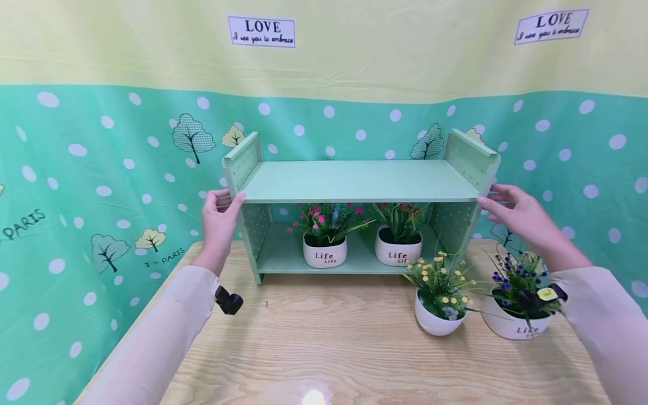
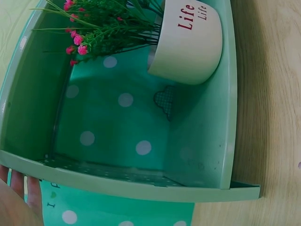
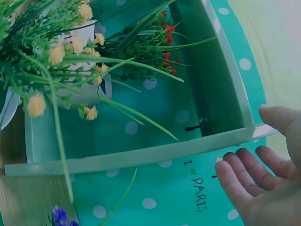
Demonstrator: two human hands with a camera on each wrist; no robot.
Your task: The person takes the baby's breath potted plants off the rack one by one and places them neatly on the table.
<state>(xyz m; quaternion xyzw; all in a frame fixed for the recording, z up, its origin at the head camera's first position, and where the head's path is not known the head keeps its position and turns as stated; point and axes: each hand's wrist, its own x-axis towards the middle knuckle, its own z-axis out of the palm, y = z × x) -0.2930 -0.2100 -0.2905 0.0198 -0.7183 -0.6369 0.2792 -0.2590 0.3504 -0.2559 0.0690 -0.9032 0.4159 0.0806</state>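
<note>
A pale green two-tier shelf [image 1: 354,181] with perforated side panels stands on the table in the head view. Beside its left panel is my left hand [image 1: 221,221], thumb at the front edge and fingers along the outer side. My right hand [image 1: 526,216] is at the right panel, thumb near the front edge. In the right wrist view its fingers look loosely extended outside the panel. On the lower tier sit two white "Life" pots, one with pink flowers [image 1: 325,253], the other with red flowers [image 1: 399,247].
In front of the shelf's right end stands a white pot with yellow flowers [image 1: 439,320]. A pot with purple flowers [image 1: 518,326] is beside it, partly behind my right wrist. The wooden table [image 1: 324,337] meets a green dotted curtain [image 1: 76,185] behind.
</note>
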